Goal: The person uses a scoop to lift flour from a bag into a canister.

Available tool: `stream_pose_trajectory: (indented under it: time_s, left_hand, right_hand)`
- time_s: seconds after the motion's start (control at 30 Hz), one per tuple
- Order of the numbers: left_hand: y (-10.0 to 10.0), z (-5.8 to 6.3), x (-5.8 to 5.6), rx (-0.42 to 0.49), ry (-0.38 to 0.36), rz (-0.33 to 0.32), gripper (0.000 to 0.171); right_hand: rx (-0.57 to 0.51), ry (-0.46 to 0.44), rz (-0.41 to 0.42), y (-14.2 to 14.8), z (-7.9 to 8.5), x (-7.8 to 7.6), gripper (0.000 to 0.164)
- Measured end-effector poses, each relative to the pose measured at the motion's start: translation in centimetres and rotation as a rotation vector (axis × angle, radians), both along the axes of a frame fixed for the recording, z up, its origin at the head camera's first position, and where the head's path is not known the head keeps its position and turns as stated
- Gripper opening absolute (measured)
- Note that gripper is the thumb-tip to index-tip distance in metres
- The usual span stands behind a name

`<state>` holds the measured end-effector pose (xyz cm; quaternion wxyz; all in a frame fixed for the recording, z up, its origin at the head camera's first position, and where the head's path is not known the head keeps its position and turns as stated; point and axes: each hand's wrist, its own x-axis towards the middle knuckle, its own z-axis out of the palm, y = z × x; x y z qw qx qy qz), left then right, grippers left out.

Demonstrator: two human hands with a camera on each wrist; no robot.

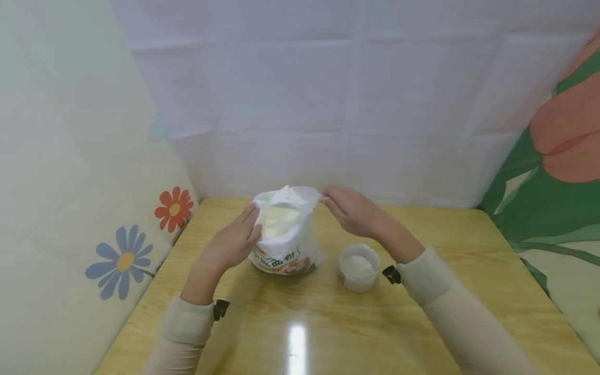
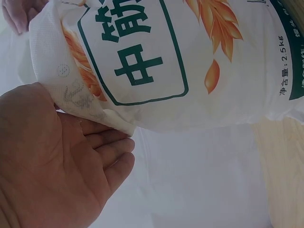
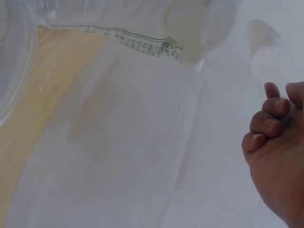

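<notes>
A white flour bag point(image 1: 286, 255) with printed lettering stands upright on the table, its mouth open toward me and pale flour point(image 1: 278, 219) inside. My left hand point(image 1: 234, 239) pinches the bag's left rim. In the left wrist view, the left hand point(image 2: 61, 152) has its fingers at the printed bag point(image 2: 156, 61), along its edge. My right hand point(image 1: 351, 211) pinches the rim's right corner. Curled fingers of the right hand point(image 3: 275, 137) show in the right wrist view, where the pinched edge is hard to make out. Right of the bag sits a round clear tub point(image 1: 358, 284) holding white powder.
The wooden table point(image 1: 290, 323) runs up to a white cloth backdrop point(image 1: 281, 104). Flower-printed hangings point(image 1: 65, 156) flank it on the left and right. The tub stands between the bag and my right forearm point(image 1: 450, 291).
</notes>
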<state>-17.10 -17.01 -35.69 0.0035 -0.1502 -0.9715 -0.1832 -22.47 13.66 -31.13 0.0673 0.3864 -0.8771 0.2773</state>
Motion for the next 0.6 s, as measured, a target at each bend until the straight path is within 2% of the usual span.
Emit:
stream_pose_trajectory:
  time_s: [0.33, 0.6]
  left_hand:
    - [0.0, 0.4, 0.1, -0.012, -0.014, 0.003, 0.062]
    - [0.5, 0.4, 0.3, -0.02, -0.025, 0.008, 0.062]
  right_hand:
    - [-0.032, 0.06, -0.064, 5.7, 0.7, 2.6, 0.018]
    - [-0.024, 0.07, -0.117, 11.3, -1.4, 4.9, 0.015]
